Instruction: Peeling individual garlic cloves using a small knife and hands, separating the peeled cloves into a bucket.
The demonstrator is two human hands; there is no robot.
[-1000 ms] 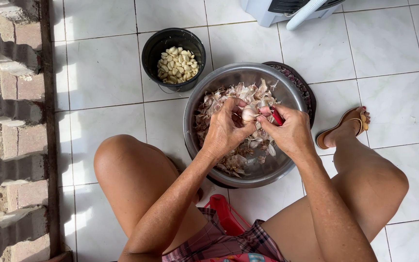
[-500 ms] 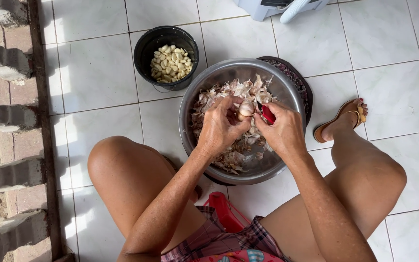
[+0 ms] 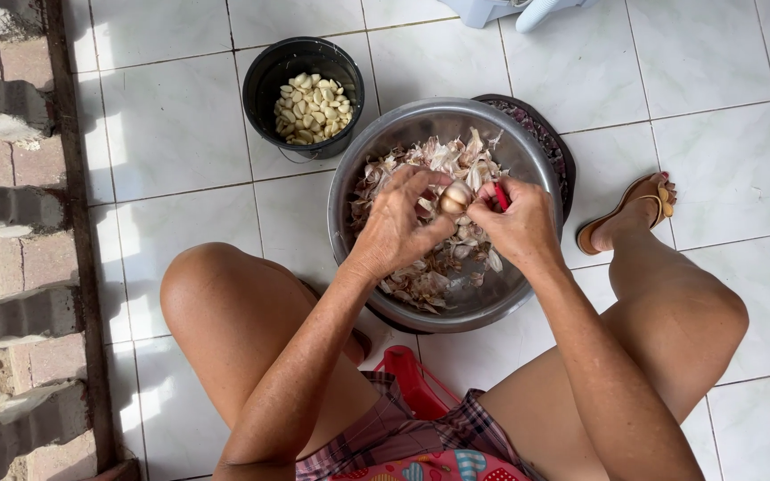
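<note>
My left hand (image 3: pixel 400 224) pinches a pale garlic clove (image 3: pixel 454 197) over a large steel bowl (image 3: pixel 349 178). My right hand (image 3: pixel 519 227) is closed around a red-handled knife (image 3: pixel 501 194), whose blade is hidden behind the clove. The two hands meet over the bowl's middle. Inside the bowl lies a heap of garlic skins and unpeeled cloves (image 3: pixel 434 267). A black bucket (image 3: pixel 265 76) at the upper left holds peeled cloves (image 3: pixel 312 109).
I sit low on a white tiled floor, knees spread around the bowl. My right foot wears a tan sandal (image 3: pixel 621 212). A brick wall (image 3: pixel 11 223) runs down the left. A dark basket rim (image 3: pixel 552 147) shows behind the bowl. A red stool (image 3: pixel 407 379) is under me.
My hands stay over the bowl and have turned the clove slightly. The view has shifted a little, so the bowl and bucket sit slightly lower in frame.
</note>
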